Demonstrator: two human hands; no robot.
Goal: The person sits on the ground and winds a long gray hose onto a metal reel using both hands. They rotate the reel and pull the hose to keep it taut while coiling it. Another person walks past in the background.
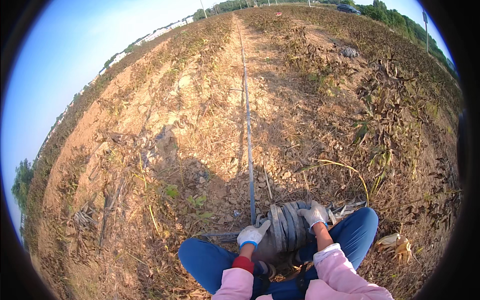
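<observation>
A thick roll of flat grey drip irrigation tape (287, 227) lies between my bent knees, wound in many overlapping turns. My left hand (253, 235), in a white knitted glove with a blue cuff, is at the roll's left end, where the incoming strip meets it; the thumb points up beside the strip. My right hand (315, 214), also gloved, grips the roll's upper right side, its fingertips partly hidden. From the roll a long flat strip of tape (247, 112) runs nearly straight away over the soil to the far end of the field.
Dry, withered crop plants (386, 108) stand in rows on both sides. Another coiled bundle (349, 52) lies at the upper right. Loose strips (345, 208) stick out by my right knee, near a dry husk-like leaf clump (395, 245). A car (348, 9) stands far off.
</observation>
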